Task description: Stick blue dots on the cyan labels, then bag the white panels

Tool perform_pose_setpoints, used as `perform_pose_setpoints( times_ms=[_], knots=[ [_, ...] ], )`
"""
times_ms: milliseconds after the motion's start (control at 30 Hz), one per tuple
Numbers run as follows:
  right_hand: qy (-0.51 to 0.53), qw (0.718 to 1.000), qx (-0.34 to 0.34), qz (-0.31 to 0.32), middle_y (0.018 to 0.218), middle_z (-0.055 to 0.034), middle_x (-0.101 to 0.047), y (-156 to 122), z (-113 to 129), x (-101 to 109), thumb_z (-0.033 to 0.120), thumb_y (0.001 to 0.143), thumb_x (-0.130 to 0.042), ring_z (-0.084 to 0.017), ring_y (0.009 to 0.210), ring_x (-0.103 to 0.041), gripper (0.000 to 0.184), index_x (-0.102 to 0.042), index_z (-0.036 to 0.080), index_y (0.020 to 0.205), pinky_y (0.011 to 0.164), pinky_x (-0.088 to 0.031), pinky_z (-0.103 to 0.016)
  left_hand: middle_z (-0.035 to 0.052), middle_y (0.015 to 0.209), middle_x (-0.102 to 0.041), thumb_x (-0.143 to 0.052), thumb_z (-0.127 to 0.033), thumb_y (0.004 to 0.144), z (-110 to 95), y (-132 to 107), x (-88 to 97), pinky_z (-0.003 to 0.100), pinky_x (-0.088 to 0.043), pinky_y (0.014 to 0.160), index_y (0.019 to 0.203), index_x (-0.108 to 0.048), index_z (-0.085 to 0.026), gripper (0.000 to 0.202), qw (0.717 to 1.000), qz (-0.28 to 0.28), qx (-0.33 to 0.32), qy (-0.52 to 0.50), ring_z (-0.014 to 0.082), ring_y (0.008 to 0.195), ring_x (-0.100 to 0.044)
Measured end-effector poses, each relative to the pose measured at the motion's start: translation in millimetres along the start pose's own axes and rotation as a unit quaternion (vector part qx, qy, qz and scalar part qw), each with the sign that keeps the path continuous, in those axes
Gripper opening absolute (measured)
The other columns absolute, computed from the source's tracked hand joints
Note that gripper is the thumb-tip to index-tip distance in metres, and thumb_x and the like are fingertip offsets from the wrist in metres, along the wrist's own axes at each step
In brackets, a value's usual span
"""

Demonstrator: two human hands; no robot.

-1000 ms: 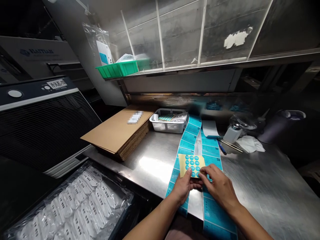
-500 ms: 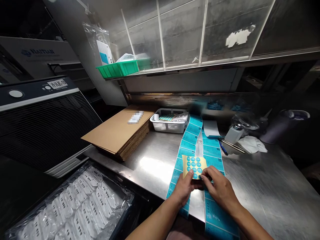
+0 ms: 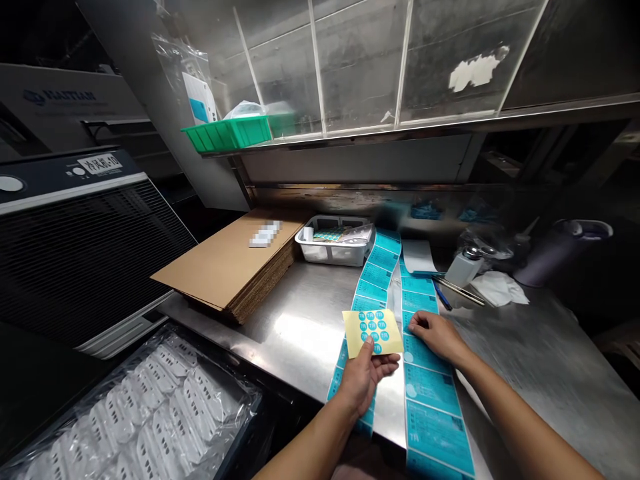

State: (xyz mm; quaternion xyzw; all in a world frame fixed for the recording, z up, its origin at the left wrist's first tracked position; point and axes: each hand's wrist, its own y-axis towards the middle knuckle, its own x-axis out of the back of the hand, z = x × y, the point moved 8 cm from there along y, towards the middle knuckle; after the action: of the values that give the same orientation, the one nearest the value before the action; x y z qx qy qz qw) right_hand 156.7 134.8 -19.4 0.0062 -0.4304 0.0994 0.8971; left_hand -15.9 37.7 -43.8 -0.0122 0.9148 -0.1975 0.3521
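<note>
My left hand [image 3: 364,377] grips a pale yellow sheet of round stickers [image 3: 353,333], thumb on top and fingers beneath. The stickers are blue-green with white print, and the sheet's lower right part is bare. To the right, my right hand [image 3: 436,335] is over a strip of blue labels [image 3: 435,393], thumb and forefinger pinched at its left edge. A small round sticker seems to be at those fingertips, mostly hidden. Pale round spots show on labels nearer me. A second strip of blue labels [image 3: 373,277] runs partly behind the sticker sheet.
Flat cardboard [image 3: 225,260] is stacked at the left of the metal table [image 3: 295,333]. Behind are a white basket [image 3: 333,253], a pen [image 3: 443,297], a pump bottle [image 3: 464,268] and crumpled tissue [image 3: 500,288]. A plastic-lined crate [image 3: 250,400] of bagged white pieces stands lower left.
My right hand has left the sheet's lower right corner and moved right and up onto the label strip, apparently with one sticker. My left hand has shifted slightly left with the sheet.
</note>
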Motion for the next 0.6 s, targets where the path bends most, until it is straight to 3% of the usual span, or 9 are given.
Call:
perform_pose_setpoints(
  times_ms=[133, 300, 433, 533, 600],
  knots=[
    [-0.047, 0.999, -0.02, 0.007, 0.077, 0.0008, -0.059, 4, -2, -4, 0.04, 0.088, -0.059, -0.013, 0.069, -0.055, 0.025, -0.06, 0.015, 0.084, 0.068, -0.044, -0.029, 0.0201, 0.086, -0.071, -0.058, -0.051, 0.086, 2, 1, 0.9, 0.035, -0.05, 0.076, 0.111, -0.058, -0.002, 0.055, 1.0, -0.003, 0.006, -0.002, 0.0237, 0.077, -0.069],
    [-0.074, 0.996, -0.036, -0.019, 0.077, 0.0002, -0.06, 1, 0, -1, 0.032, 0.085, -0.058, -0.013, 0.066, -0.052, 0.015, -0.058, 0.017, 0.087, 0.06, -0.035, -0.025, 0.0199, 0.086, -0.071, -0.058, -0.054, 0.085, 2, 2, 1.4, 0.036, -0.05, 0.076, 0.113, -0.057, -0.002, 0.059, 1.0, -0.006, 0.007, -0.002, 0.0242, 0.076, -0.069],
    [-0.064, 0.998, 0.002, -0.004, 0.072, 0.0, -0.063, -19, 7, -3, 0.028, 0.081, -0.057, -0.015, 0.065, -0.055, 0.008, -0.058, 0.021, 0.077, 0.057, -0.028, -0.025, 0.02, 0.088, -0.071, -0.061, -0.052, 0.084, 2, 2, 1.1, 0.036, -0.05, 0.076, 0.111, -0.057, -0.003, 0.057, 1.0, -0.007, 0.002, -0.002, 0.025, 0.078, -0.069],
    [-0.045, 0.999, 0.027, 0.009, 0.067, 0.0012, -0.063, -39, 13, -3, 0.03, 0.08, -0.057, -0.016, 0.062, -0.056, 0.01, -0.058, 0.022, 0.074, 0.056, -0.029, -0.025, 0.0204, 0.087, -0.072, -0.062, -0.051, 0.083, 3, 1, 0.1, 0.036, -0.05, 0.075, 0.112, -0.056, -0.003, 0.057, 1.0, -0.003, 0.004, 0.006, 0.0254, 0.077, -0.069],
    [-0.03, 0.999, 0.035, -0.015, 0.069, 0.0013, -0.063, -50, 21, 4, 0.032, 0.084, -0.053, -0.017, 0.063, -0.056, 0.013, -0.058, 0.023, 0.078, 0.058, -0.033, -0.026, 0.0204, 0.086, -0.072, -0.062, -0.05, 0.083, 3, 1, -0.4, 0.035, -0.05, 0.074, 0.113, -0.056, -0.002, 0.057, 1.0, -0.004, 0.004, 0.013, 0.0253, 0.077, -0.07]
  ],
)
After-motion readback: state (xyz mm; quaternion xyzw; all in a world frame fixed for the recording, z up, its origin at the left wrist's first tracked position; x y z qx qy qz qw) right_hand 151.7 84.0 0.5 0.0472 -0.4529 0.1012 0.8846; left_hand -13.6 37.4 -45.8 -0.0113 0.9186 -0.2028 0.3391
